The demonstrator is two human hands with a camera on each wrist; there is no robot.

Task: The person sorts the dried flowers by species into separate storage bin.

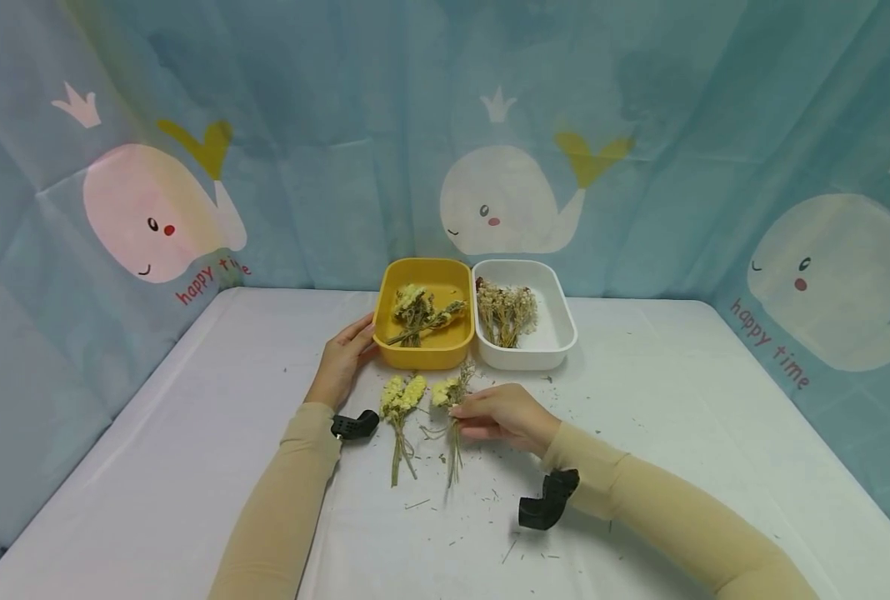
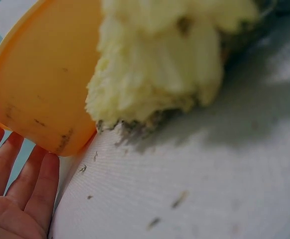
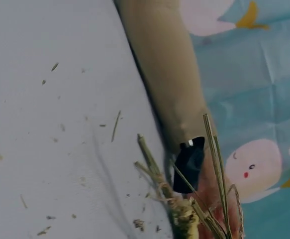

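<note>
My left hand (image 1: 338, 362) touches the left wall of the yellow box (image 1: 424, 358). In the left wrist view, the fingers (image 2: 40, 184) are extended against the box's outside. My right hand (image 1: 511, 415) pinches a bunch of dried flowers (image 1: 445, 393) with pale yellow heads, just in front of the boxes. Its thin stems (image 3: 217, 184) show in the right wrist view. Beside it, another yellow dried-flower bunch (image 1: 402, 400) lies on the table. Inside the yellow box are more dried flowers (image 1: 415, 310) with yellow heads and green stems. The right fingers are hidden in the right wrist view.
A white box (image 1: 527, 358) stands against the yellow box's right side, holding dried cream-coloured flowers (image 1: 508, 308) with some dark red. Broken stem bits (image 1: 510, 550) are scattered over the white table (image 1: 662, 400). A blue whale-print curtain (image 1: 340, 192) hangs behind.
</note>
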